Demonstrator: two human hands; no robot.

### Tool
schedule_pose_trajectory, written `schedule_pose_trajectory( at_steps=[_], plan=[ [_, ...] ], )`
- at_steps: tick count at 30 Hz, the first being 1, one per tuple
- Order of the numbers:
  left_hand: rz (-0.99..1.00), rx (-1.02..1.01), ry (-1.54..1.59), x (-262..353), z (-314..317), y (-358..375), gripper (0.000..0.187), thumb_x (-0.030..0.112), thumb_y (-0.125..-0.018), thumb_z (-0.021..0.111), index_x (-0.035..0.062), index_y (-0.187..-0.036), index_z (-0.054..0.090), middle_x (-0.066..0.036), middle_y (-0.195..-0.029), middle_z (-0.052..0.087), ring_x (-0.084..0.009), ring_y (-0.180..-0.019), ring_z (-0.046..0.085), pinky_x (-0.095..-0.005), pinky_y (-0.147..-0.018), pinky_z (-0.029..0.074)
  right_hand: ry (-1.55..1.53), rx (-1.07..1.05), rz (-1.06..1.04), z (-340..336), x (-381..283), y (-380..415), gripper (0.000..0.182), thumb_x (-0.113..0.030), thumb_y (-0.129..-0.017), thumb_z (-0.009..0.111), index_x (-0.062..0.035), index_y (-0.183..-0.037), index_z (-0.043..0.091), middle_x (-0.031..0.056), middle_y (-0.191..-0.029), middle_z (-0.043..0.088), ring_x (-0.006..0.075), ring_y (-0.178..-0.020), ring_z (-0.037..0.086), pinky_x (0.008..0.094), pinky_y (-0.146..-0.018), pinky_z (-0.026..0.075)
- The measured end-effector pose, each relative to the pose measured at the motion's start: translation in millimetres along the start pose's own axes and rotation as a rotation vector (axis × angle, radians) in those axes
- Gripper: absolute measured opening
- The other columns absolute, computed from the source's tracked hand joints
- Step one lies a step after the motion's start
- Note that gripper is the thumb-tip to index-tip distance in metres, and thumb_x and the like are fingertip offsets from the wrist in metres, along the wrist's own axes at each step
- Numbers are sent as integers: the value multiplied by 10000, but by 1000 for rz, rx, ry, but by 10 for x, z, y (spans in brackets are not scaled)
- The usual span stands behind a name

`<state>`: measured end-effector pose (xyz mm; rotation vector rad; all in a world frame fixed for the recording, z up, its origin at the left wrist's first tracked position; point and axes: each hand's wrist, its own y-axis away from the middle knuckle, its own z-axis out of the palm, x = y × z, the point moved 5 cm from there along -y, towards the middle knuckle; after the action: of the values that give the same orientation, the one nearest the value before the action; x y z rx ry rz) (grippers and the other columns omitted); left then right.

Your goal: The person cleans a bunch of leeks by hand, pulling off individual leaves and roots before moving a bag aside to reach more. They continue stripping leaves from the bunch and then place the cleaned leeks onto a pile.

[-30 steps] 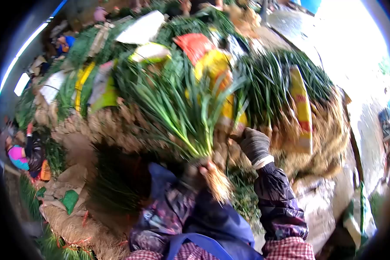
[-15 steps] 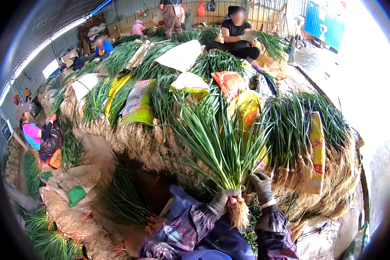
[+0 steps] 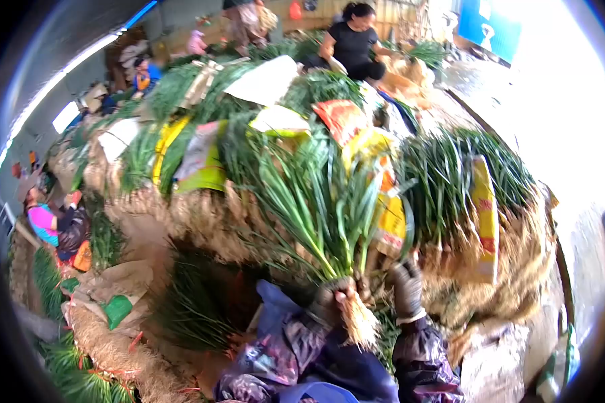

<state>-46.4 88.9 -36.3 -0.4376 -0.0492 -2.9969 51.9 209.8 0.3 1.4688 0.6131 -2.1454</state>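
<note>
My left hand (image 3: pixel 329 299), in a grey glove, is closed around a bunch of green garlic (image 3: pixel 316 225). Its long leaves fan upward and the pale roots (image 3: pixel 360 322) hang below the grip. Just to the right, my gloved right hand (image 3: pixel 407 290) is raised with its fingers pointing up, a little apart from the stems. Motion blurs those fingers, but nothing clear shows in them. Both forearms wear dark patterned sleeves, above blue cloth on my lap.
A long heap of green garlic (image 3: pixel 464 181) stretches ahead, roots facing me, with sacks such as a yellow one (image 3: pixel 484 221) on top. More bunches (image 3: pixel 198 302) lie at lower left. A person in black (image 3: pixel 353 47) sits on the heap; another (image 3: pixel 50 215) sits at left.
The view has shifted slightly and blurred. The bunch stays in my left hand, its leaves leaning a little more to the left. My right hand remains beside it, fingers more upright.
</note>
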Motion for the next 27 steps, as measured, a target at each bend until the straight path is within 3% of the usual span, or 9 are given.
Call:
schedule_pose_trajectory(
  at_steps=[3, 5, 7, 11, 14, 17, 19, 25, 27],
  plan=[
    [-115, -92, -93, -17, 50, 17, 307, 266, -807, 587, 36, -1009, 560, -129, -888, 571, -238, -791, 530, -421, -770, 472, 341, 211, -18, -609, -74, 182, 188, -215, -872, 574, -52, -939, 638, 15, -704, 617, 132, -540, 555, 249, -541, 450],
    [-5, -185, 20, -33, 122, -15, 372, 282, -827, 589, 31, -1094, 529, -115, -910, 550, -223, -809, 521, -409, -784, 452, 890, -415, 475, -753, 459, 376, 189, -241, -864, 584, -90, -958, 649, 47, -746, 663, 160, -607, 621, 289, -584, 491],
    [66, -163, 27, 28, 271, -6, 432, 277, -835, 599, 32, -1176, 500, -104, -933, 543, -208, -829, 511, -401, -808, 430, 1559, -555, 183, -564, 162, 427, 232, -325, -854, 631, -132, -979, 658, 72, -797, 683, 181, -668, 659, 308, -626, 512],
    [55, -85, -3, 6, 195, -77, 460, 239, -815, 635, -9, -1179, 502, -117, -948, 577, -269, -868, 544, -440, -845, 443, 1498, 241, -111, -504, -504, -301, 395, -503, -777, 692, -127, -895, 660, 77, -713, 654, 232, -624, 630, 367, -616, 505],
    [18, -14, -6, -64, 101, -83, 449, 211, -807, 643, 15, -1186, 503, -92, -938, 565, -244, -857, 539, -430, -882, 435, 1775, 114, 221, -639, -256, -802, 368, -495, -726, 729, -141, -791, 655, 79, -697, 656, 284, -699, 649, 393, -609, 492],
    [49, 115, -88, -32, 131, -53, 423, 178, -786, 656, 0, -1144, 517, -107, -937, 579, -267, -842, 575, -424, -887, 464, 1689, 148, 253, -621, -212, -788, 354, -431, -755, 706, -94, -865, 696, 132, -771, 677, 328, -777, 654, 401, -688, 513],
    [50, 182, -141, 6, 174, -40, 372, 161, -788, 644, -38, -1083, 532, -143, -922, 599, -298, -848, 613, -414, -889, 487, 960, 151, 314, -966, 199, -799, 348, -358, -766, 721, -57, -933, 670, 101, -739, 681, 216, -633, 653, 337, -633, 531],
    [-25, 313, -127, -55, -243, -58, 249, 138, -843, 608, -27, -1026, 575, -44, -744, 592, -126, -631, 561, -235, -646, 481, 1227, 11, -251, 202, -149, 276, 160, -151, -796, 722, -64, -912, 654, 81, -739, 674, 155, -620, 644, 291, -567, 523],
    [-103, 205, -110, -49, -405, -36, 270, 154, -832, 607, -13, -1040, 567, -82, -832, 614, -177, -710, 595, -288, -698, 506, 741, 29, -83, 24, 66, 259, 217, -239, -845, 682, -48, -941, 640, 49, -771, 661, 136, -628, 614, 273, -584, 508]
  ],
)
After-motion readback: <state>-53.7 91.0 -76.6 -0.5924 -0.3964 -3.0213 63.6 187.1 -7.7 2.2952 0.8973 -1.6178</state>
